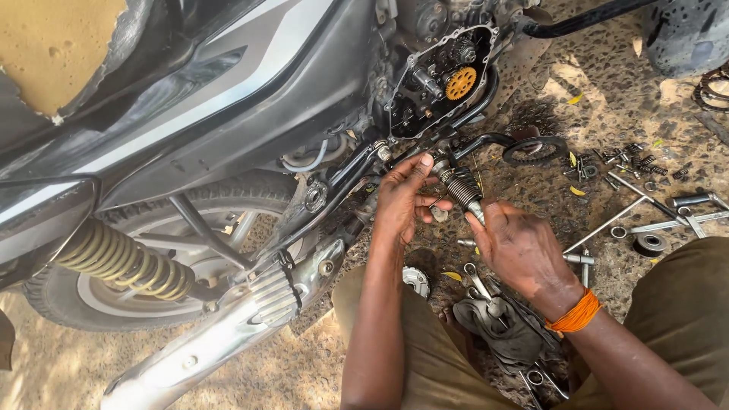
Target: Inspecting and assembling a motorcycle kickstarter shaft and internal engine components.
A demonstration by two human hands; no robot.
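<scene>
**Two hands on a spring-wound shaft beside the open engine case**

Centre of frame: a short metal shaft with a coil spring [460, 187] is held between both hands. Its long axis runs diagonally, upper left to lower right, upper end pointing toward the opened engine case [440, 80] at top centre, where a brass-coloured gear [461, 83] shows.

Left hand [406, 199]: fingers closed around the shaft's upper end, thumb across the top. This hand is the nearer one to the case.

Right hand [524, 249]: fingers pinched on the lower end of the shaft, just below the spring. An orange band [575, 314] sits on that wrist.

The shaft lies directly between the two sets of fingers, touching both; the case opening is up and slightly left of it, near but apart.

Around: motorcycle rear wheel [144, 281] and shock spring [121, 260] at lower left, chrome exhaust [228, 334] below. On the sandy ground at right, loose bolts, springs and wrenches [645, 205]; a dark rag [505, 326] with tools sits between the knees.
</scene>
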